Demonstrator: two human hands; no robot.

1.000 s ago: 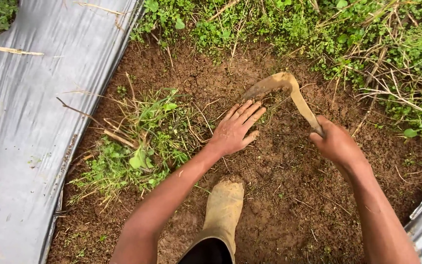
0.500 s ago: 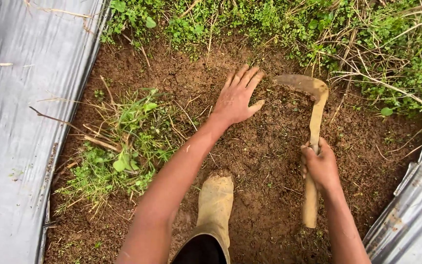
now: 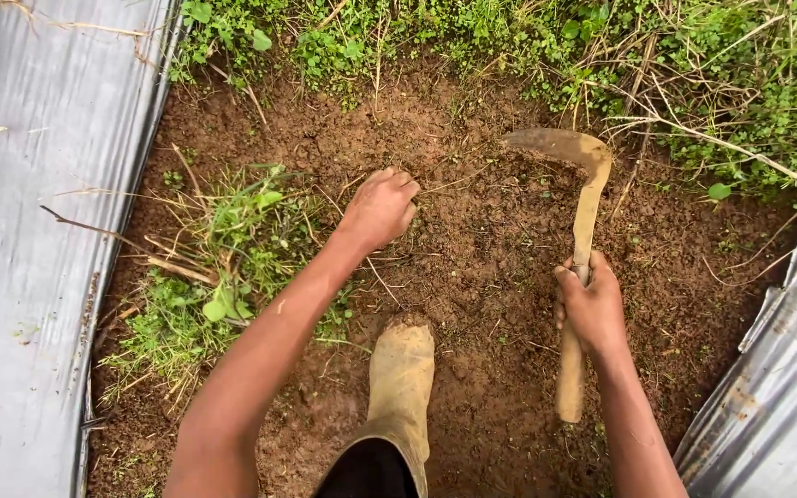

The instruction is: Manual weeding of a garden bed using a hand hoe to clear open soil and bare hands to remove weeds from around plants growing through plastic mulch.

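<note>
Left hand (image 3: pixel 380 208) curled shut on loose stems at mid soil patch (image 3: pixel 472 277), beside weed pile (image 3: pixel 223 267); right hand (image 3: pixel 590 309) clenched round sickle (image 3: pixel 576 221) handle, blade resting near weedy far edge; best gripped low, pulled clear of blade.

Flat, even daylight — soft, faint shadows under the arms, dull sheen on the grey plastic sheet (image 3: pixel 20 277), focus sharp throughout, slight wide-angle stretch at the edges.
</note>
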